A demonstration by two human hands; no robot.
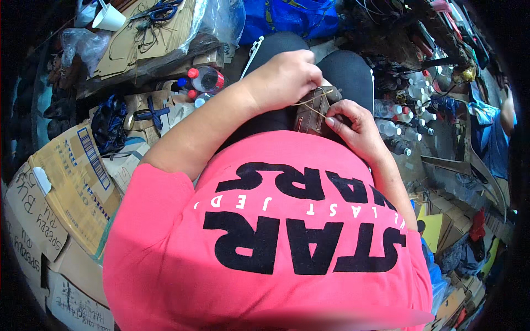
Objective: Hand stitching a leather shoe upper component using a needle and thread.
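Observation:
A brown shoe [313, 112] rests between my knees, close against my pink shirt. Thin tan thread [310, 107] crosses over its upper in loose strands. Above the shoe's far end, my left hand [291, 81] is closed with the fingers curled in; whatever it grips is hidden behind the knuckles. On the shoe's right side, my right hand [356, 126] pinches a strand of the thread between thumb and forefinger, its other fingers bent. A small pale patch shows beside the left fingertips, too small to name.
Plastic bottles [207, 79] lie beyond my left forearm, near stacked cardboard sheets [160, 41] with scissors [163, 11] on top. Cardboard boxes [72, 182] fill the left side. Several clear bottles [389, 128] stand at right. A blue bag [290, 19] sits ahead of my knees.

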